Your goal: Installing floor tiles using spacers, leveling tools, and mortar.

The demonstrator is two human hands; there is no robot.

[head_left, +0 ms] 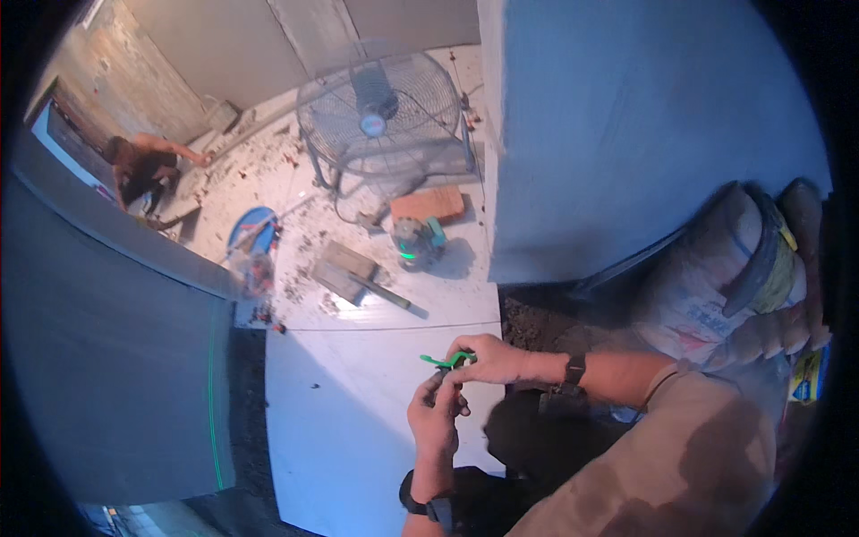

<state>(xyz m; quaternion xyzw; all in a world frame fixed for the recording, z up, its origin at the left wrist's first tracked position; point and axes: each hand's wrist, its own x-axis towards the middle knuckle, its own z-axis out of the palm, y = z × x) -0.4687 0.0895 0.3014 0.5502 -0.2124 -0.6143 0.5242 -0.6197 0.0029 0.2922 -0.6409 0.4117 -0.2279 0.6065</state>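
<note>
A small green plastic piece [452,360] with a bent, arm-like end is pinched in the fingers of my right hand [492,360]. My left hand [433,419] comes up from below, its fingers closed at the near end of the piece, where a small dark part shows. What the left fingertips grip is partly hidden. Both hands meet above a large white tile [358,421] on the floor.
Ahead lie a flat trowel [358,279], a laser level [412,246] glowing green and an orange-brown block [428,204]. Behind them stands a caged fan [380,116]. A blue basin [253,231] is left; filled sacks [707,268] lean right. Another person [148,170] crouches far left.
</note>
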